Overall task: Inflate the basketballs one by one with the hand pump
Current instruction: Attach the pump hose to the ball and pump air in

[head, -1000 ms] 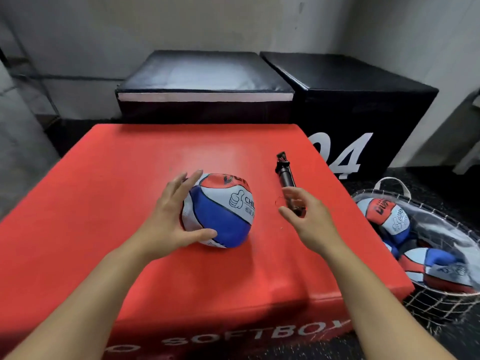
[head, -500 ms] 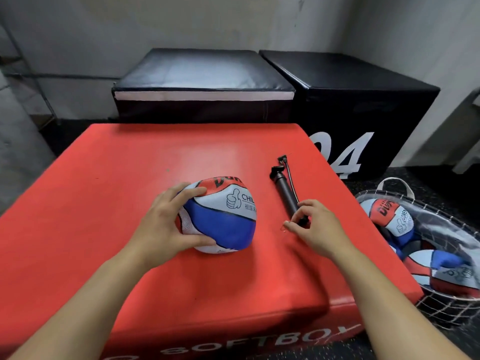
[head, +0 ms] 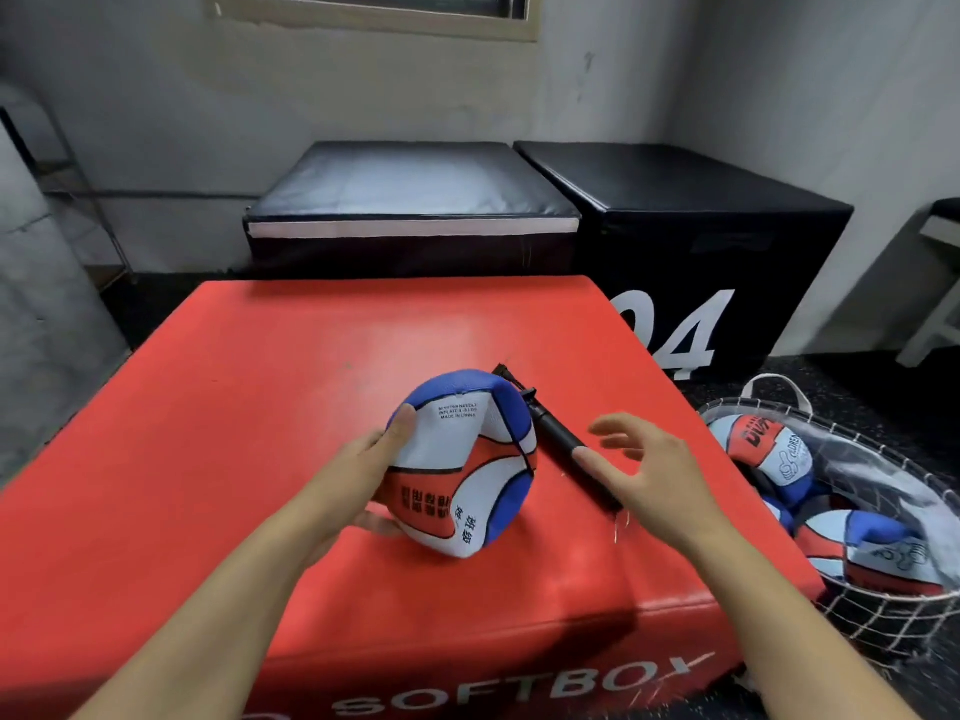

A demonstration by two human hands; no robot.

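Beside the left grip's (head: 363,467) ball (head: 460,459), the pump (head: 561,441) lies.

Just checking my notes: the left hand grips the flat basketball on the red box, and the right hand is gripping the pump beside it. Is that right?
Not quite. In the head view the right hand is open above the pump, which lies on the red box. The left hand does grip the flat basketball.

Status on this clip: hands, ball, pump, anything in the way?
Left hand grips deflated basketball, tilted up on red box. Right hand open over hand pump, not gripping. Pump lies beside ball. Nothing in the way.
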